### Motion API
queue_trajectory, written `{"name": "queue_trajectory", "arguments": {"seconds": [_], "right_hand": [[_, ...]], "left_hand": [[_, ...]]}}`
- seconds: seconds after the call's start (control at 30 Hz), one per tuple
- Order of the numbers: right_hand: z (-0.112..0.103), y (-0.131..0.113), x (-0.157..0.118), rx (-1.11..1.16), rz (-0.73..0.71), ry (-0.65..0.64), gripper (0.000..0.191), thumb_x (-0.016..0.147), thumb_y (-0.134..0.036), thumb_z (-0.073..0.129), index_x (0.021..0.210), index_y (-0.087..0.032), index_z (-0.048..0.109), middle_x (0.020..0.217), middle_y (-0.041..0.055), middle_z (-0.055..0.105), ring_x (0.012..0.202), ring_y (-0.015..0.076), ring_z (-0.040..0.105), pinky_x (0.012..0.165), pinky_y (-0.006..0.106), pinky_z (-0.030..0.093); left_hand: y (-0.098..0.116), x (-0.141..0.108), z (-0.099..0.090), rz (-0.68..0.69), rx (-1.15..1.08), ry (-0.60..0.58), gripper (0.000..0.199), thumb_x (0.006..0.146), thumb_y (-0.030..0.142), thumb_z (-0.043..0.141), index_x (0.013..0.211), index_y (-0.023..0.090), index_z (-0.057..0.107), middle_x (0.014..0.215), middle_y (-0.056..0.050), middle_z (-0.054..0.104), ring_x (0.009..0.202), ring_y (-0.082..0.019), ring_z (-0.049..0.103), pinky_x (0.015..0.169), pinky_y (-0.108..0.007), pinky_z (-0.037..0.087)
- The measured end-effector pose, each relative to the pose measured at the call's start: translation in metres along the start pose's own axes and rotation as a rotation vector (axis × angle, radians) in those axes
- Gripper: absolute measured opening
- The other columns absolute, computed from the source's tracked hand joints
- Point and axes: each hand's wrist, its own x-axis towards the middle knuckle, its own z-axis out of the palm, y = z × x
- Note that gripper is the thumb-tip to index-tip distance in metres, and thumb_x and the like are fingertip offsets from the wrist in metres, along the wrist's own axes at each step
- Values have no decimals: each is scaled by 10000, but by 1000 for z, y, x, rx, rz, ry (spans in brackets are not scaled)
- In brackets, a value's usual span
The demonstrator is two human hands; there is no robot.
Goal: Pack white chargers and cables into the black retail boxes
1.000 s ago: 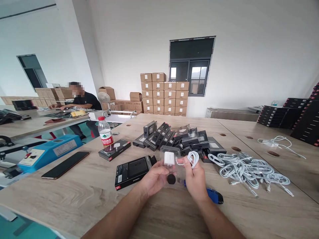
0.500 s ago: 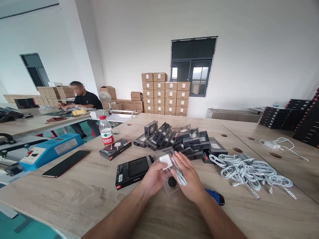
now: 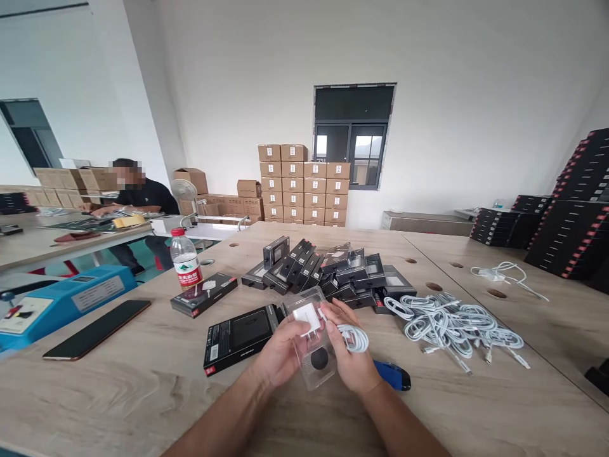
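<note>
Pinching a white charger [image 3: 307, 317] against a clear plastic tray [image 3: 310, 381], the L hand [image 3: 276, 355] had its thumb on the charger's lower edge. R hand [image 3: 356, 367] had a coiled white cable [image 3: 358, 341] btwn thumb & fingers, right at the tray's side, w/ the plug end just beside the charger. All of it was held up over the table [image 3: 143, 393]. A round black pad [image 3: 319, 358] showed in the tray's lower part. Black box [image 3: 238, 336] lay just left of the L hand, blue tool [image 3: 391, 374] nr the R wrist, messy cable pile [image 3: 457, 325] off to the right.
</note>
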Motion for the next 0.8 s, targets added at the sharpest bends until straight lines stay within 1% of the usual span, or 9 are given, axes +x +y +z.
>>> {"name": "queue_trajectory", "arguments": {"seconds": [0.1, 0.2, 0.27, 0.33, 0.43, 0.53, 0.67, 0.73, 0.8], "right_hand": [[3, 5, 3, -142, -24, -23, 371, 993, -275, 482, 1339, -264, 616, 1459, 65, 557, 1397, 281, 445, 1118, 543, 431], [3, 4, 8, -229, -153, -77, 522, 923, -146, 489, 1440, -209, 512, 1579, 91, 393, 1469, 300, 330, 1147, 566, 384], [2, 1, 11, -210, -228, -161, 658, 859, -63, 469, 1502, -199, 422, 1563, 87, 422, 1474, 276, 329, 1172, 554, 360], [1, -1, 12, -152, -254, -212, 712, 830, -35, 462, 1518, -203, 393, 1531, 83, 470, 1460, 256, 361, 1175, 527, 373], [2, -3, 12, -30, -222, -170, 636, 886, -57, 458, 1500, -218, 424, 1517, 81, 490, 1456, 241, 371, 1162, 487, 410], [5, -5, 10, 63, -187, -101, 545, 950, -96, 446, 1469, -262, 467, 1499, 58, 514, 1448, 230, 385, 1163, 474, 413], [5, -16, 10, 81, -149, -83, 498, 953, -120, 458, 1420, -281, 525, 1465, 47, 552, 1434, 239, 408, 1146, 478, 425], [-3, -19, 12, 65, -120, -91, 474, 950, -133, 459, 1387, -287, 557, 1414, 47, 599, 1394, 235, 465, 1135, 470, 432], [-22, -14, 15, 47, -78, -8, 445, 951, -151, 439, 1346, -293, 587, 1376, 54, 626, 1337, 229, 529, 1127, 478, 431]], "left_hand": [[-3, 7, -2, 40, 31, 72, 238, 670, 68, 766, 901, 120, 741, 940, -87, 777, 817, -172, 708, 786, -270, 588], [-5, 12, -4, 55, 35, 168, 173, 717, 85, 729, 888, 116, 734, 894, -82, 774, 739, -167, 703, 740, -286, 602], [-5, 13, -4, 38, 27, 184, 160, 732, 86, 709, 889, 108, 730, 828, -72, 764, 684, -162, 693, 712, -288, 604], [-2, 12, -3, 25, 17, 169, 161, 727, 75, 704, 884, 100, 728, 786, -63, 754, 663, -160, 691, 709, -284, 605], [2, 7, 1, 31, -1, 164, 167, 708, 54, 706, 870, 93, 725, 785, -64, 752, 652, -156, 693, 693, -267, 603], [5, 1, 4, -13, -25, 165, 172, 700, 45, 708, 864, 92, 724, 776, -67, 748, 645, -149, 691, 687, -252, 598], [5, 1, 1, -60, -32, 110, 176, 718, 52, 702, 888, 96, 723, 799, -79, 749, 681, -154, 696, 718, -257, 597], [4, 4, -3, -63, -19, 114, 191, 733, 52, 684, 915, 96, 722, 828, -88, 750, 705, -160, 700, 693, -249, 592], [2, 8, -7, -72, 13, 157, 202, 741, 40, 658, 928, 91, 716, 840, -100, 750, 709, -165, 701, 638, -233, 580]]}}
